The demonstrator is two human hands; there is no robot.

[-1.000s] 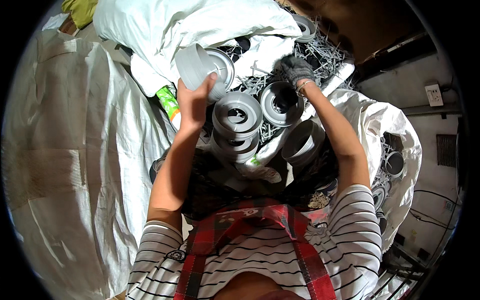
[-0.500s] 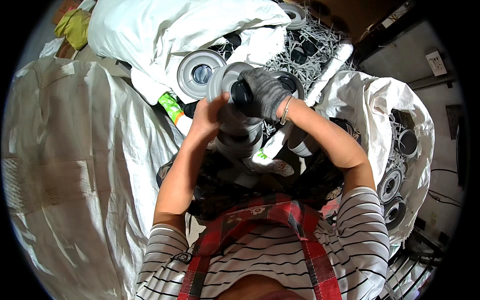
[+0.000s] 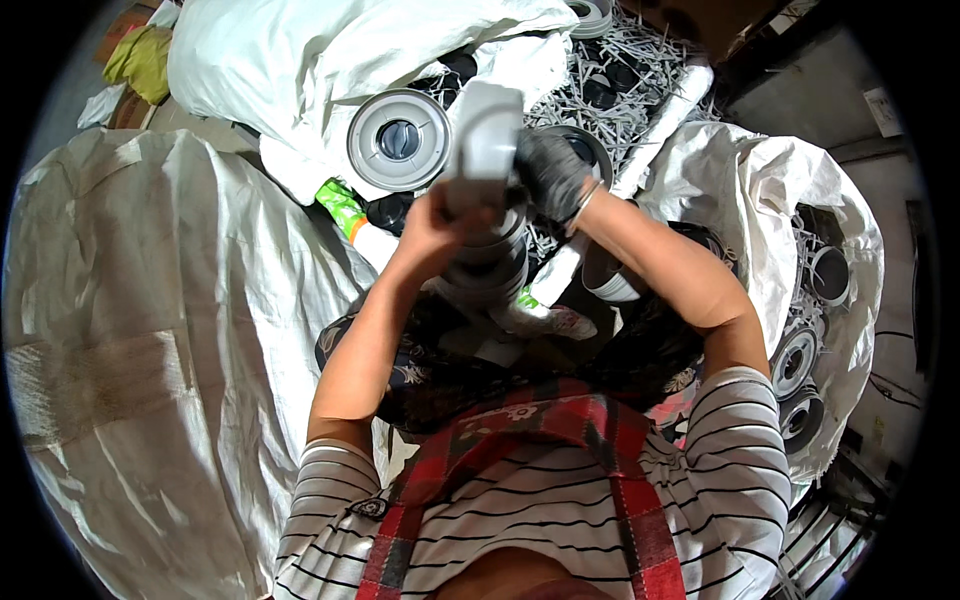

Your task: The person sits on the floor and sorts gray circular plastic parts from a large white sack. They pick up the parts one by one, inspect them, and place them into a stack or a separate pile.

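My left hand, bare, is closed round the lower part of a round light-grey plastic part. The part is tipped nearly edge-on and smeared by motion. Against its right side is my right hand in a grey knitted glove. Blur hides those fingers, so I cannot tell what they grip. Below my hands stands a stack of similar grey round parts. To the left, a grey disc with a dark round centre lies face up by a white sack.
Shredded paper strips with dark round pieces lie at the far side. A white sack spreads behind the disc. Another large sack fills the left. On the right, an open sack holds grey parts and shreds. A green-and-white packet lies left of my hands.
The grey part has swung from facing me to nearly edge-on and risen slightly. The black round piece at my gloved fingers is no longer plainly visible. My right hand has shifted slightly right.
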